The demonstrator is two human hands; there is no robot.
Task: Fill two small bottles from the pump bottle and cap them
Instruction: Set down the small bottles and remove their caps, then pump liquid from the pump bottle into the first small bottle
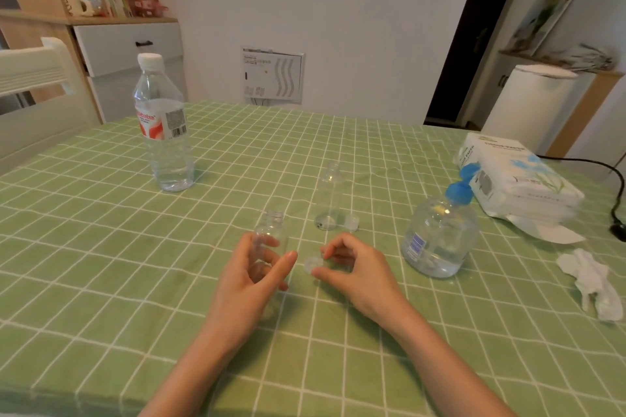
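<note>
The left hand wraps round a small bottle near the middle of the desk to steady it. The right hand pinches its cap beside it, likely off for filling. The pump bottle stands toward the right edge.

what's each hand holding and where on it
The left hand grips a small uncapped bottle round its body; the right hand pinches a clear cap by its rim.
</note>
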